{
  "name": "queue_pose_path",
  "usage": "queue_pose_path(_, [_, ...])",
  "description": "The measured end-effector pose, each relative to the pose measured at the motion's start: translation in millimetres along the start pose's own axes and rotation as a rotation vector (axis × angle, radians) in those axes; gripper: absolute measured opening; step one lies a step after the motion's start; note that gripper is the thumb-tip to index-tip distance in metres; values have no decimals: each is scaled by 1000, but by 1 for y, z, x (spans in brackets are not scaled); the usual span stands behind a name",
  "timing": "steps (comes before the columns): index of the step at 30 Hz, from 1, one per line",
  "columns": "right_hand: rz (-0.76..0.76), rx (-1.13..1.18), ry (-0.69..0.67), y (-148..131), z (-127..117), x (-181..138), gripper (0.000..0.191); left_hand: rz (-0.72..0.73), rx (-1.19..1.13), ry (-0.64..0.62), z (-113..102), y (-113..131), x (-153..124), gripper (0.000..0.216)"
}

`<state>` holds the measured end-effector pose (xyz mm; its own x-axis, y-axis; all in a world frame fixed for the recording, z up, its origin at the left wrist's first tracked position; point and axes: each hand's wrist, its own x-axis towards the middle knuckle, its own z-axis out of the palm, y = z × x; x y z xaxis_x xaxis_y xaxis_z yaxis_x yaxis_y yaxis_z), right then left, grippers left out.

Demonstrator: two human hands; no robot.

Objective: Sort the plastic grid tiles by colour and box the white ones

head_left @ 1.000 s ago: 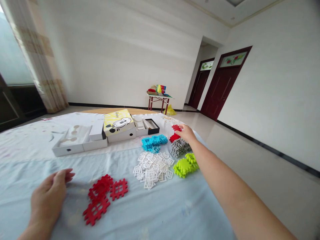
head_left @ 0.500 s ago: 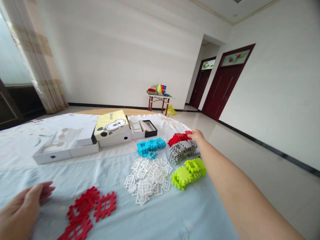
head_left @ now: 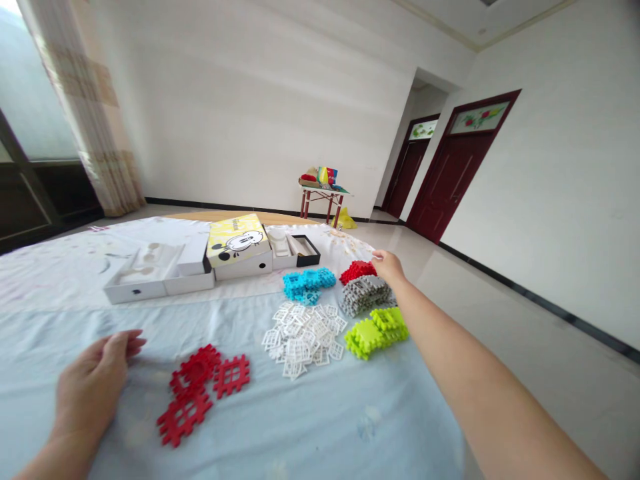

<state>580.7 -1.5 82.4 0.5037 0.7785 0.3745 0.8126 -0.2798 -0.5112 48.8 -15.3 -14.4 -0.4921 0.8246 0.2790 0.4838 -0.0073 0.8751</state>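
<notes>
My right hand [head_left: 387,265] reaches far across the cloth and its fingers curl onto the right side of the red tile pile [head_left: 357,271], touching it. Just below that lies a grey tile pile [head_left: 364,295], then lime-green tiles [head_left: 375,330], white tiles [head_left: 304,337] and blue tiles [head_left: 306,283]. My left hand [head_left: 93,387] rests palm down on the light blue cloth [head_left: 300,420], fingers loosely stretched, holding nothing. Right of it lie three joined red lattice tiles [head_left: 200,390].
Open white boxes [head_left: 155,273], a yellow cartoon box [head_left: 236,245] and a small black tray [head_left: 306,250] stand at the back of the surface. The right edge drops to a tiled floor. A small red table [head_left: 323,197] and two dark red doors [head_left: 450,173] lie beyond.
My right hand went from holding a red tile above the pile to resting at the pile's right side. My left hand stays on the cloth; the view shifted.
</notes>
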Motion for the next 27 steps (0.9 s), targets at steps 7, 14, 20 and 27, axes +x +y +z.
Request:
queue_pose_path(7, [-420,203,-210,-102,33,-82,30,-32,-151,-71,0,-1,-3,36])
queue_pose_path(14, [-793,214,-667,-176,71,-191,34,-1,-195,-46,4,-7,-3,38])
queue_pose_path(20, [-909,59,-865,-183,79,-214,50,-6,-234,-52,3,-3,-6,36])
queue_pose_path(27, [-784,68,-695,-178,75,-214,43,-2,-199,-73,0,2,-7,35])
